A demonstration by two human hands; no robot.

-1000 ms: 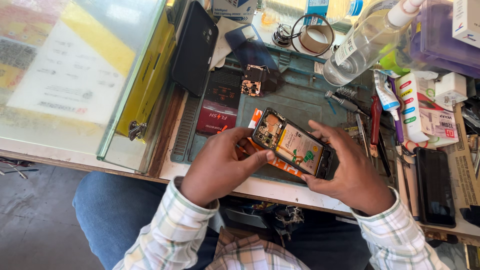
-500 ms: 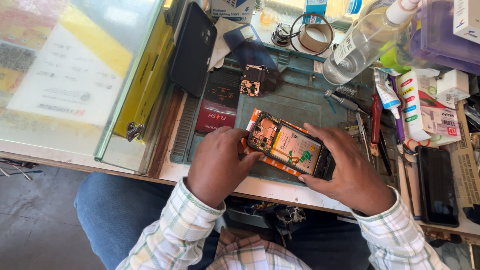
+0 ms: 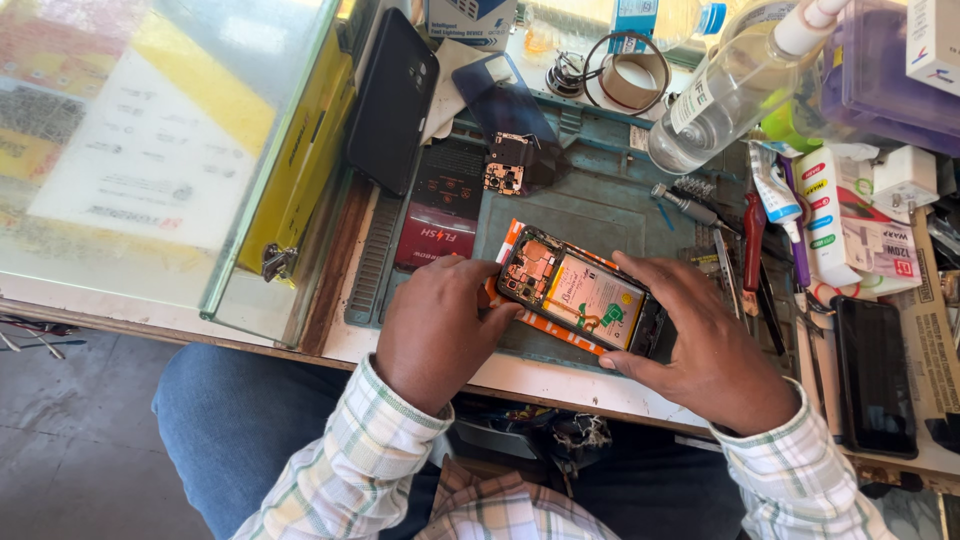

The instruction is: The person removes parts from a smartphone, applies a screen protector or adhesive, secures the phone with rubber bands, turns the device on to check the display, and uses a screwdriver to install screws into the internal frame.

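Cluttered repair bench, teal work mat (image 3: 610,205) at centre. Opened black smartphone with its back cover off (image 3: 580,295) lies tilted on the mat, battery and circuit board exposed. Left hand (image 3: 437,330) at 9 o'clock of the phone, fingers curled onto its upper end. Right hand (image 3: 700,345) at 3 o'clock, fingers closed around the lower end. Small loose circuit board (image 3: 503,165) at 11 o'clock. Clear plastic bottle (image 3: 725,95) at 1 o'clock, well apart.
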